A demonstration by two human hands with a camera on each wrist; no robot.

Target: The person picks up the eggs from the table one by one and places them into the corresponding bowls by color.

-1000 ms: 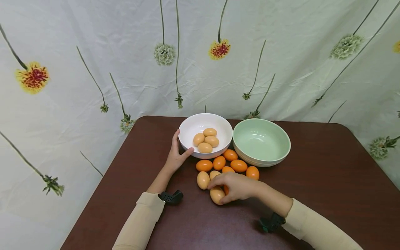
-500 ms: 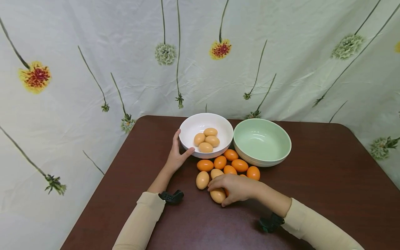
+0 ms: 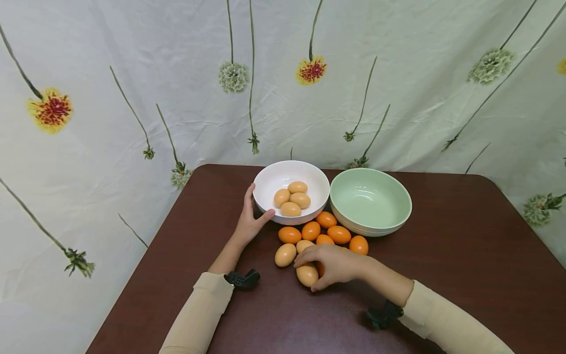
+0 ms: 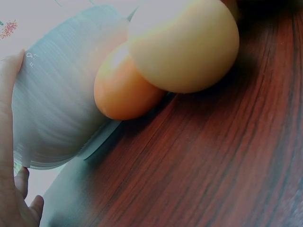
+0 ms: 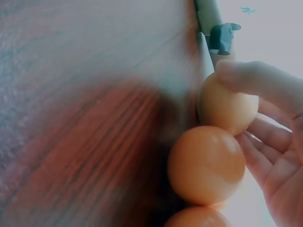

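Observation:
My left hand (image 3: 249, 223) rests on the left side of a white bowl (image 3: 261, 189), thumb at the front rim and fingers spread along its outside. Several tan eggs (image 3: 290, 209) lie in that bowl. My right hand (image 3: 333, 265) holds a tan egg (image 3: 307, 276) low on the table, thumb and fingers on either side of it. In the right wrist view the thumb presses that egg (image 5: 226, 105), with an orange egg (image 5: 207, 165) beside it. Two more tan eggs lie near the hand, the left one (image 3: 285, 255) fully visible and the other (image 3: 304, 246) partly covered.
Several orange eggs (image 3: 339, 235) lie in front of the bowls, some partly hidden by my right hand. A pale green bowl (image 3: 400, 216) stands right of the white one on the dark wooden table (image 3: 464, 236). A flower-print cloth (image 3: 177, 73) hangs behind.
The loose tan egg on the left has rolled slightly left and tilted. The egg at my right hand has shifted a little. Both hands stay nearly in place.

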